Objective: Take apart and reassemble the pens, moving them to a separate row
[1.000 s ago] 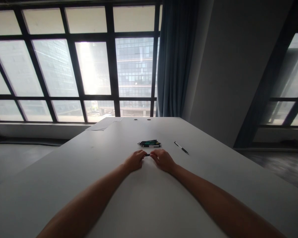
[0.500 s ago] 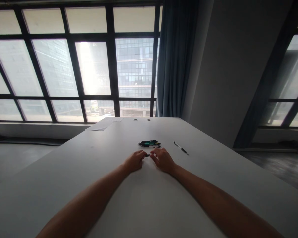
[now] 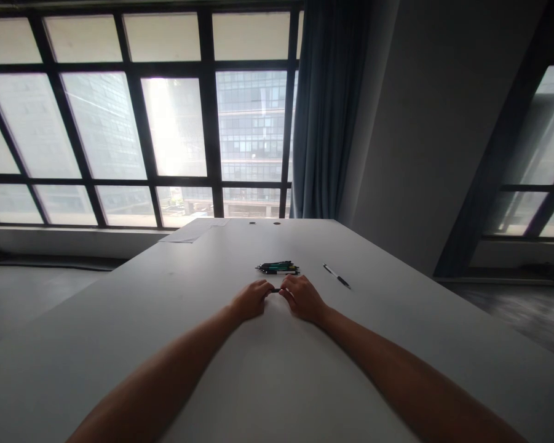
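Between my two hands runs a short dark stretch of a pen [image 3: 275,290], held level just over the white table [image 3: 267,363]. My left hand [image 3: 253,299] is closed around its left end. The fingers of my right hand [image 3: 302,298] pinch the right end; most of the pen is hidden in the hands. Just beyond them lies a pile of several pens [image 3: 277,267], dark with green and some white parts. To the right of the pile, a single white and black pen [image 3: 336,276] lies slantwise on the table.
Sheets of paper [image 3: 184,232] lie at the table's far left edge. Two dark round holes, one of them a cable hole [image 3: 277,223], sit near the far end. Behind stand windows, a blue curtain [image 3: 323,123] and a grey pillar [image 3: 410,135].
My right hand's fingers have closed in slightly on the pen's right end. Otherwise the hands, the pile and the single pen are nearly where they were.
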A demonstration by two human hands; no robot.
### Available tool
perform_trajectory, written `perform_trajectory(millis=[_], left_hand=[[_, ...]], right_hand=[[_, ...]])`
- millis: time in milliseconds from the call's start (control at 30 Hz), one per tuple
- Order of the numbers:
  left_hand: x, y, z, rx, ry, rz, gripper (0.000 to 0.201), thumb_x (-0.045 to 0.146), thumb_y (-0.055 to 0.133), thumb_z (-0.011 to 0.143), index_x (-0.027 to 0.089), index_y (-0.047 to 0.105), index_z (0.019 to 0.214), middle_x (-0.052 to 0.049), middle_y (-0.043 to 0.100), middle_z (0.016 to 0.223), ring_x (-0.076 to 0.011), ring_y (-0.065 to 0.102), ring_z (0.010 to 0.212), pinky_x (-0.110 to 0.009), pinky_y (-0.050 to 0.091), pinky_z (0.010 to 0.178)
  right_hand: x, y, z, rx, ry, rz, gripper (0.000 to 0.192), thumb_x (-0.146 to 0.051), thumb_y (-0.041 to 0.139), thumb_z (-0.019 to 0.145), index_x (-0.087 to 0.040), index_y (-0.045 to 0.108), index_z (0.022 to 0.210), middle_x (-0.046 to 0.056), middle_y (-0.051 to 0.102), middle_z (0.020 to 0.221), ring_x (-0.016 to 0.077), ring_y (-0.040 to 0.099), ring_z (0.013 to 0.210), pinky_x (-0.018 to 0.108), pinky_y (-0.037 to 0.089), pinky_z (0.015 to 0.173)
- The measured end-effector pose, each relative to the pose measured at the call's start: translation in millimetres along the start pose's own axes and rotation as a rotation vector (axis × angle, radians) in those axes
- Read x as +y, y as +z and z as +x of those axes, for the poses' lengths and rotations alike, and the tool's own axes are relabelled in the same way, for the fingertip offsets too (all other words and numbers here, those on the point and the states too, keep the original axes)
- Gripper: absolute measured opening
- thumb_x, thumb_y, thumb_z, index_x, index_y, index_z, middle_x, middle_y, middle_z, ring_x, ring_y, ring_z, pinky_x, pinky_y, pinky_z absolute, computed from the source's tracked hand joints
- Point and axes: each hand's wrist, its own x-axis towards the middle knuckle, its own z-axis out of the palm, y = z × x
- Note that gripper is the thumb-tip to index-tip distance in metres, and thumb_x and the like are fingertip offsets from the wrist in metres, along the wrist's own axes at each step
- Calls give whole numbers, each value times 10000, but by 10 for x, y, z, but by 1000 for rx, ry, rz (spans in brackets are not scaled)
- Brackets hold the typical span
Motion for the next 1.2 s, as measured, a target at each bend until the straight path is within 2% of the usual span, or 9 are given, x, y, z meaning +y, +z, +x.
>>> perform_trajectory(millis=[100, 433, 667, 733, 833, 967, 1033, 1100, 1200], left_hand=[[-1, 1, 1, -1, 4, 15, 286, 78, 434, 820, 154, 622, 1022, -74, 625, 883, -169, 572, 805, -280, 487, 735], [67, -45, 8, -39, -1, 65, 317, 73, 411, 850, 168, 644, 1042, -70, 638, 869, -153, 582, 775, -264, 491, 723], [102, -52, 28, 19, -192, 247, 282, 213, 413, 928, 196, 593, 1145, -87, 661, 1026, -203, 615, 906, -324, 513, 781], [95, -40, 25, 12, -203, 220, 267, 214, 414, 929, 199, 597, 1124, -80, 670, 1026, -194, 630, 888, -316, 515, 782], [91, -21, 17, 19, -97, 123, 250, 280, 417, 948, 200, 585, 1114, -74, 682, 1014, -183, 641, 888, -302, 507, 804], [109, -25, 12, 17, -31, 25, 274, 367, 465, 929, 192, 554, 1121, -72, 685, 1008, -171, 641, 824, -293, 504, 777], [112, -31, 13, 16, -101, 54, 339, 395, 577, 858, 204, 545, 1137, -65, 674, 1045, -177, 633, 825, -305, 502, 783], [105, -32, 15, 20, -220, 121, 356, 378, 644, 796, 217, 565, 1104, -54, 666, 1055, -196, 622, 876, -319, 498, 797], [95, -32, 21, 6, -359, 207, 180, 280, 562, 838, 218, 608, 1000, -48, 664, 1024, -212, 591, 970, -327, 488, 818]], right_hand=[[-5, -12, 7, -1, -10, -9, 298, -264, 389, 989, -144, 603, 821, 60, 618, 827, 157, 550, 753, 301, 341, 749], [-28, 22, 26, -9, 14, -91, 282, -226, 399, 972, -140, 622, 822, 65, 635, 805, 171, 544, 761, 308, 305, 754], [79, -62, 44, 105, 264, -218, 249, -168, 389, 949, -139, 624, 874, 104, 647, 907, 217, 556, 861, 368, 339, 841], [82, -101, 39, 124, 194, -239, 229, -176, 401, 941, -140, 617, 1010, 129, 640, 1030, 249, 543, 978, 423, 314, 944], [-15, -69, 36, 58, -38, -161, 317, -194, 429, 923, -135, 540, 1214, 139, 617, 1133, 256, 520, 1076, 441, 290, 1028], [-151, 55, 37, 21, -73, 18, 422, -113, 391, 883, -104, 459, 1299, 132, 626, 1112, 211, 571, 986, 355, 417, 894], [-149, 57, 30, 31, -20, -5, 350, -170, 386, 918, -111, 513, 1239, 131, 631, 1071, 209, 581, 932, 339, 425, 823], [-114, 6, 19, 17, 25, -102, 293, -307, 409, 949, -122, 619, 1036, 118, 642, 943, 207, 579, 835, 331, 404, 767], [-79, -90, 5, -41, 33, -213, 401, -455, 471, 916, -139, 625, 721, 82, 619, 744, 174, 541, 690, 297, 350, 682]])
